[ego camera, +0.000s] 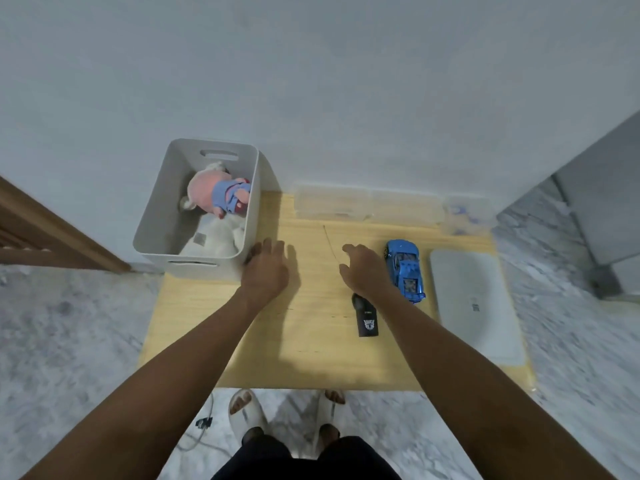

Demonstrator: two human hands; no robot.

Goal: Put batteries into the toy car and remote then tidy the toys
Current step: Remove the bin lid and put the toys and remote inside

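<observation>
A blue toy car [405, 270] stands on the wooden table [311, 355], right of centre. A black remote [365, 318] lies just in front of it, partly under my right wrist. My right hand [363, 270] hovers beside the car's left side, fingers relaxed and holding nothing. My left hand [266, 268] reaches toward the near right corner of the white bin [152, 216], fingers loosely extended at its wall. Inside the bin lie a pink plush toy [218, 194] in blue clothes and a white plush [216, 239]. No batteries are visible.
Clear plastic boxes [367, 204] line the table's back edge against the wall. A flat grey lid or tray [474, 303] lies at the table's right side. Marble floor surrounds the low table; my sandalled feet [247, 415] stand at its front edge.
</observation>
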